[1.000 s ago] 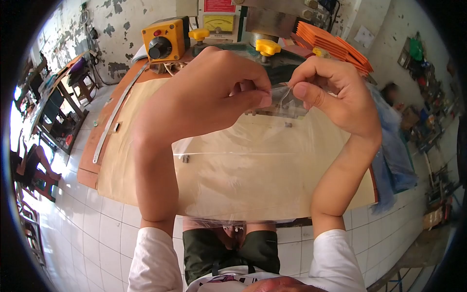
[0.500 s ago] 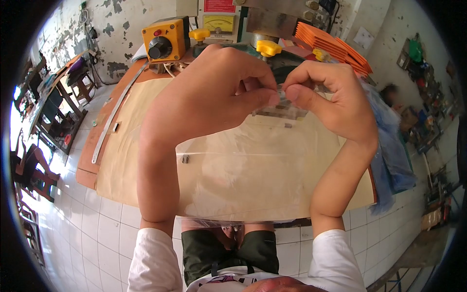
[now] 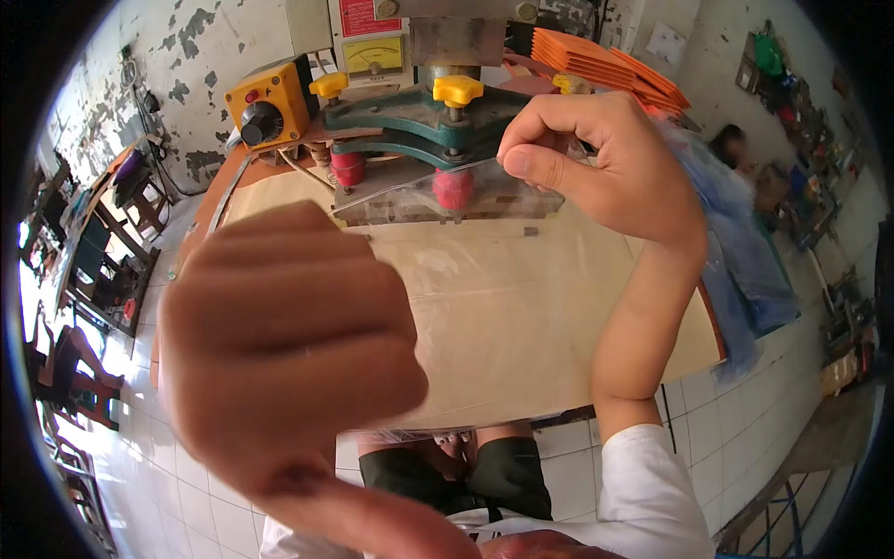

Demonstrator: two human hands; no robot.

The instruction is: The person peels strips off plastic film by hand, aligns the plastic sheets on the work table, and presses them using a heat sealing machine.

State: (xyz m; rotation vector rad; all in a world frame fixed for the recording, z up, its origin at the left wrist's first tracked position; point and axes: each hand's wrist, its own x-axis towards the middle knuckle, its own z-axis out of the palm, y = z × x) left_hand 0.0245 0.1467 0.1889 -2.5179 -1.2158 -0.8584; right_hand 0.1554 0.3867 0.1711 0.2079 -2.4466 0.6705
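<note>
A clear plastic sheet (image 3: 400, 193) rises over the tabletop, its upper edge running up to my right hand (image 3: 605, 172). That hand is closed, thumb and forefinger pinching the sheet's edge. My left hand (image 3: 289, 345) is large and blurred close to the camera, away from the sheet's upper edge. Its fingers are curled in and the thumb sticks out low toward the right; whatever lies inside the palm is hidden. Beyond the sheet stands a green machine head (image 3: 400, 121) with yellow star knobs (image 3: 458, 90) and red round parts (image 3: 453, 189).
A yellow control box (image 3: 270, 101) with a black dial stands at the back left. Stacked orange pieces (image 3: 605, 70) lie at the back right. Blue plastic (image 3: 731, 261) hangs over the table's right side. Tan sheeting (image 3: 643, 307) covers the tabletop. Another person (image 3: 731, 144) is at far right.
My left hand has let go of the sheet's upper edge and come down left, toward the camera. My right hand still pinches the edge. The view has shifted, uncovering the machine head.
</note>
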